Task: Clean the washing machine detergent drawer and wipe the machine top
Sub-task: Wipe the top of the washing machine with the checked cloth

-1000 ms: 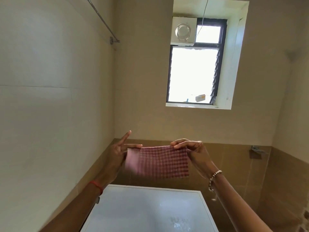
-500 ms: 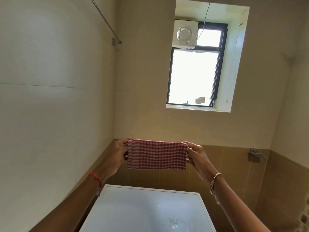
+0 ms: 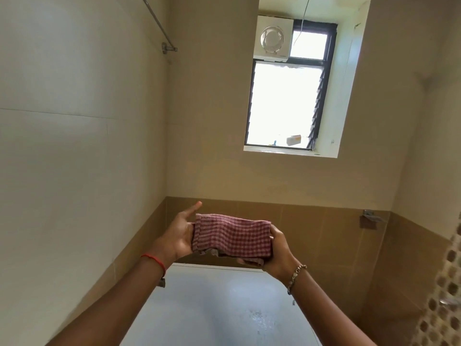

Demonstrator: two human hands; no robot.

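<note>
One cloth (image 3: 232,236) sits between our two hands, up above the machine top (image 3: 212,308), not touching it. Our left hand (image 3: 179,236) presses one end, a finger straight. Our right hand (image 3: 277,253) curls round the other end. One wall (image 3: 74,171) is close on the left.

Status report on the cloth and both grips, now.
Left grip flat against checked cloth, forefinger straight. Right grip holds its other end. Cloth folded, above machine top, not touching. Nothing visible in the way.
</note>
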